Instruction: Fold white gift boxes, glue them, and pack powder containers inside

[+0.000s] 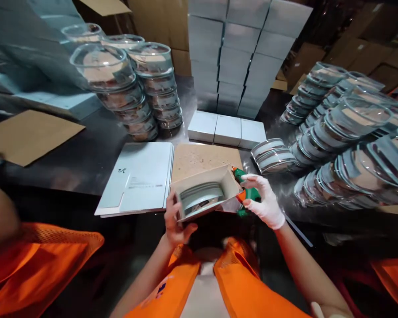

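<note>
My left hand [175,223], bare, grips the near corner of an open pale cardboard box [230,183] tilted toward me. Inside the box lies a round clear lidded container [200,196]. My right hand [263,201], in a white glove, is shut on a green and orange glue gun [242,176] whose tip points at the right edge of the box. Beneath the box a brown board [202,157] lies on the dark table [86,163].
A stack of flat unfolded pale box blanks [139,176] lies left of the box. Stacks of clear round containers stand at the back left [132,88] and right [345,137]. Closed pale boxes [242,48] are piled at the back. Another person's orange vest [36,260] is at my left.
</note>
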The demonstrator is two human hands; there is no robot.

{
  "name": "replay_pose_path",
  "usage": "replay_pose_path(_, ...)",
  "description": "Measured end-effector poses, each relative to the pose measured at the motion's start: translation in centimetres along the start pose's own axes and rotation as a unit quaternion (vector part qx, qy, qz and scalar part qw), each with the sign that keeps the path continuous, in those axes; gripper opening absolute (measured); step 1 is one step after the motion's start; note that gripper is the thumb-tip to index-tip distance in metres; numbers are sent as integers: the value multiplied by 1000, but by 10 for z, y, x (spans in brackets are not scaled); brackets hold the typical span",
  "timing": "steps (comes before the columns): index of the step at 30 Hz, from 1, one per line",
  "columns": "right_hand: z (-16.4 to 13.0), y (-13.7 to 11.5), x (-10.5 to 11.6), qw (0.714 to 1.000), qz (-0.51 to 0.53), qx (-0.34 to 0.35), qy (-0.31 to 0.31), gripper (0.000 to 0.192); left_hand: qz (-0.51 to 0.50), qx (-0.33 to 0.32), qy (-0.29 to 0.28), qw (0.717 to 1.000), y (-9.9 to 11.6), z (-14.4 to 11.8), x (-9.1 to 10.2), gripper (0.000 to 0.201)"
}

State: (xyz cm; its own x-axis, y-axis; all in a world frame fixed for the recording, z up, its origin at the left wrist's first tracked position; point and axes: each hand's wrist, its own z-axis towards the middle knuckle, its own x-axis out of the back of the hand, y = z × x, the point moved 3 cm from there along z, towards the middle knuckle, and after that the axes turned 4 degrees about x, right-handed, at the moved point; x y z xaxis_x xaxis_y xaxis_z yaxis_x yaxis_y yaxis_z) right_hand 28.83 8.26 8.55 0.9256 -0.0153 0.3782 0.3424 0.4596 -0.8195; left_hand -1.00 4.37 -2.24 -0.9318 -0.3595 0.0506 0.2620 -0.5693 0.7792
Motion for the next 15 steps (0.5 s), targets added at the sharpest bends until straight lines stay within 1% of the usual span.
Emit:
replay_pose_path(1,2,4,-14,999,39,24,-19,74,-4,-42,-15,999,6,5,1,71)
replay_pose_path(2,4,5,-28,995,74,52,-38,76,-5,-73,-24,997,12,9,3,70)
replay_pose_path(3,6,4,-42,990,106,73,-55,73,-3,-86,-26,996,16,13,3,68)
replay_pose_path(4,8,1,-55,986,133,79,-68,68,5,-83,-31,996,20,15,2,64)
replay_pose_path(5,11,-2,-66,983,154,68,-67,64,12,-73,-27,997,22,16,1,58)
replay_pose_path(6,13,-4,-76,983,172,44,-41,58,14,-59,-13,998,24,16,0,51)
replay_pose_path(7,14,-7,-84,982,187,12,7,49,10,-40,10,999,25,15,-2,46)
replay_pose_path(8,15,-10,-90,978,197,-21,63,39,3,-24,38,999,25,14,-3,47)
replay_pose_path(9,15,-12,-95,971,204,-51,116,36,-2,-15,67,998,25,12,-4,52)
replay_pose_path(10,15,-14,-98,962,210,-74,156,42,-5,-13,88,996,24,11,-4,57)
replay_pose_path(11,15,-16,-100,956,217,-87,176,51,-4,-19,97,995,24,11,-5,57)
replay_pose_path(12,14,-17,-100,955,221,-93,176,55,5,-31,89,996,23,11,-4,54)
replay_pose_path(13,13,-17,-96,957,217,-94,165,55,20,-42,76,996,22,13,-3,52)
replay_pose_path(14,10,-16,-89,964,197,-93,153,49,36,-49,63,996,21,14,-1,56)
replay_pose_path(15,6,-14,-78,973,155,-94,141,41,49,-52,52,996,19,16,1,60)
